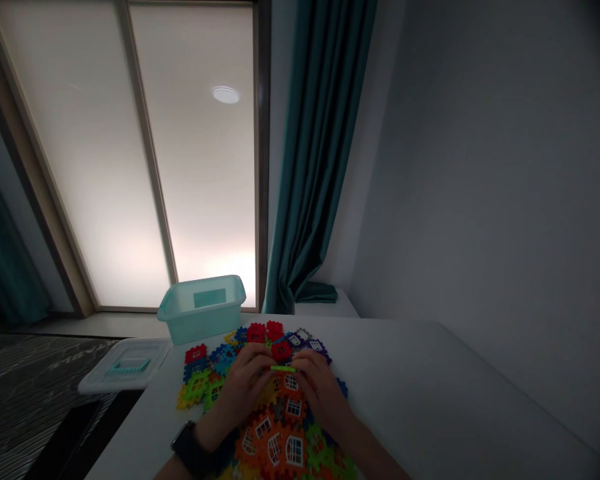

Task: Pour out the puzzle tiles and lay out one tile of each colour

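Note:
Between my two hands is a lime-green interlocking plastic tile point(283, 369), seen edge-on. My left hand point(246, 381), with a dark watch on its wrist, pinches the tile's left end. At its right end, the fingers of my right hand point(322, 390) close on the same tile. Under and around both hands spreads a pile of notched tiles in several colours. Orange tiles point(275, 449) with white window frames lie nearest me, and red tiles point(256, 333) are at the far side. Green tiles point(198, 385) sit at the left. My hands hide part of the pile.
A teal plastic bin point(203, 310) stands at the table's far left corner. Its pale lid point(125, 365) lies left of the white table point(420, 393). Behind are a frosted window point(195, 167) and a green curtain point(320, 153); a grey wall point(505, 180) rises at right.

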A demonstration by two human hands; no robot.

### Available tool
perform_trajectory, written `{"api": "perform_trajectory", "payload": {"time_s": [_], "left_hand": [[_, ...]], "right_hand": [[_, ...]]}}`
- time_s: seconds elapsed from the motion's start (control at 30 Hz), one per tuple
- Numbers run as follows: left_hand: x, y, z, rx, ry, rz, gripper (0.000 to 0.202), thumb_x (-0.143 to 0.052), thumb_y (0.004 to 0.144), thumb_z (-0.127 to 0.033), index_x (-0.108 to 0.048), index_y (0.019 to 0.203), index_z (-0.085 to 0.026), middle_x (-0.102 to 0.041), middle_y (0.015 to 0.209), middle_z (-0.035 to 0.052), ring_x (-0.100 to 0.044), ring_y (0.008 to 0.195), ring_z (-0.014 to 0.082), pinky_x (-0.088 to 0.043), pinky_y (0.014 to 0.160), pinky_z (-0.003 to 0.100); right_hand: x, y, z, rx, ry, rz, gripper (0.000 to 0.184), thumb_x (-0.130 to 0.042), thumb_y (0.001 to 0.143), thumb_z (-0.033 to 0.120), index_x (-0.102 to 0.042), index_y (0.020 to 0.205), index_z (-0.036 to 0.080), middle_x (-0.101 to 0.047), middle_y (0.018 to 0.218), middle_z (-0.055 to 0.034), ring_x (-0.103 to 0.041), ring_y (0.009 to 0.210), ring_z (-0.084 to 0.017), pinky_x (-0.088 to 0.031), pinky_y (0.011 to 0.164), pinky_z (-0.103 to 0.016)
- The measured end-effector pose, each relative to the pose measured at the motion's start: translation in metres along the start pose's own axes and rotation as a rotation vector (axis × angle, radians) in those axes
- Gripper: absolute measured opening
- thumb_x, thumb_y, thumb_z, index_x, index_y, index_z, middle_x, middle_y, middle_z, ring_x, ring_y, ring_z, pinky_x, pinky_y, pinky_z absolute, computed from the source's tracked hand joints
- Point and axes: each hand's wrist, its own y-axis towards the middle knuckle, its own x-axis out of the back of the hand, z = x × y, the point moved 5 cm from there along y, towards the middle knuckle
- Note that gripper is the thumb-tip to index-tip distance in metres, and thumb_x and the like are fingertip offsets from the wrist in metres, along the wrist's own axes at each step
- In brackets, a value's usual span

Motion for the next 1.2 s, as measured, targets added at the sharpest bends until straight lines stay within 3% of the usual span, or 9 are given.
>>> {"api": "perform_trajectory", "payload": {"time_s": [0.1,0.23,0.4,0.5,0.6,0.77,0.9,1.2], "left_hand": [[0.001,0.002,0.004,0.081,-0.039,0.003,0.019,-0.049,0.101,-0.032,-0.065,0.102,-0.022,-0.068,0.097,0.0071,-0.066,0.092,0.0233,-0.057,0.081,0.037],[0.003,0.006,0.011,0.09,0.013,-0.006,0.039,-0.056,0.097,-0.034,-0.051,0.135,-0.027,-0.068,0.103,0.0053,-0.066,0.092,0.0235,-0.056,0.084,0.039],[0.009,0.025,0.018,0.019,0.157,-0.016,0.049,-0.069,0.089,-0.03,-0.052,0.134,-0.028,-0.063,0.121,0.008,-0.062,0.107,0.0278,-0.053,0.092,0.044],[0.013,0.045,0.022,0.005,0.192,-0.008,0.044,-0.073,0.087,-0.031,-0.057,0.127,-0.027,-0.062,0.119,0.0079,-0.061,0.107,0.0288,-0.052,0.091,0.044],[0.013,0.066,0.025,-0.011,0.164,0.015,0.041,-0.077,0.084,-0.034,-0.061,0.12,-0.025,-0.061,0.117,0.0073,-0.061,0.105,0.0278,-0.052,0.091,0.042],[0.005,0.088,0.034,0.047,-0.01,0.016,0.038,-0.077,0.083,-0.028,-0.06,0.116,-0.022,-0.059,0.111,0.0052,-0.061,0.098,0.0224,-0.052,0.089,0.037],[-0.001,0.094,0.038,0.077,-0.099,0.049,0.036,-0.077,0.083,-0.025,-0.059,0.114,-0.023,-0.058,0.106,0.0029,-0.06,0.095,0.0213,-0.051,0.087,0.036],[0.005,0.099,0.025,0.044,-0.063,0.092,0.036,-0.078,0.082,-0.026,-0.059,0.112,-0.025,-0.057,0.104,0.002,-0.059,0.097,0.0227,-0.049,0.087,0.036]], "right_hand": [[-0.002,0.009,0.003,-0.078,0.07,-0.026,0.022,-0.041,0.103,0.034,-0.061,0.098,0.024,-0.068,0.098,-0.0061,-0.064,0.096,-0.023,-0.052,0.086,-0.036],[-0.003,0.027,0.006,-0.244,0.205,-0.029,0.025,-0.045,0.1,0.04,-0.062,0.096,0.023,-0.069,0.092,-0.0049,-0.067,0.089,-0.023,-0.053,0.079,-0.034],[0.0,0.057,0.002,-0.351,0.426,-0.024,0.028,-0.048,0.098,0.046,-0.062,0.092,0.022,-0.071,0.089,-0.0039,-0.068,0.086,-0.023,-0.055,0.078,-0.035],[0.006,0.073,-0.006,-0.329,0.425,-0.028,0.027,-0.049,0.096,0.044,-0.064,0.095,0.021,-0.071,0.089,-0.0039,-0.068,0.084,-0.023,-0.055,0.076,-0.035],[0.015,0.083,-0.016,-0.277,0.241,-0.04,0.028,-0.048,0.097,0.038,-0.064,0.113,0.021,-0.069,0.086,-0.0036,-0.067,0.082,-0.023,-0.055,0.076,-0.036],[0.03,0.086,-0.026,-0.089,0.018,0.034,0.047,-0.05,0.097,0.03,-0.048,0.143,0.025,-0.067,0.118,-0.0084,-0.062,0.112,-0.025,-0.048,0.1,-0.045],[0.038,0.088,-0.032,-0.039,-0.005,0.118,0.056,-0.062,0.092,0.031,-0.045,0.145,0.027,-0.057,0.138,-0.0094,-0.052,0.129,-0.027,-0.043,0.109,-0.047],[0.049,0.093,-0.025,0.028,-0.016,0.098,0.047,-0.067,0.091,0.027,-0.051,0.136,0.029,-0.06,0.132,-0.0085,-0.057,0.123,-0.028,-0.049,0.105,-0.047]]}}
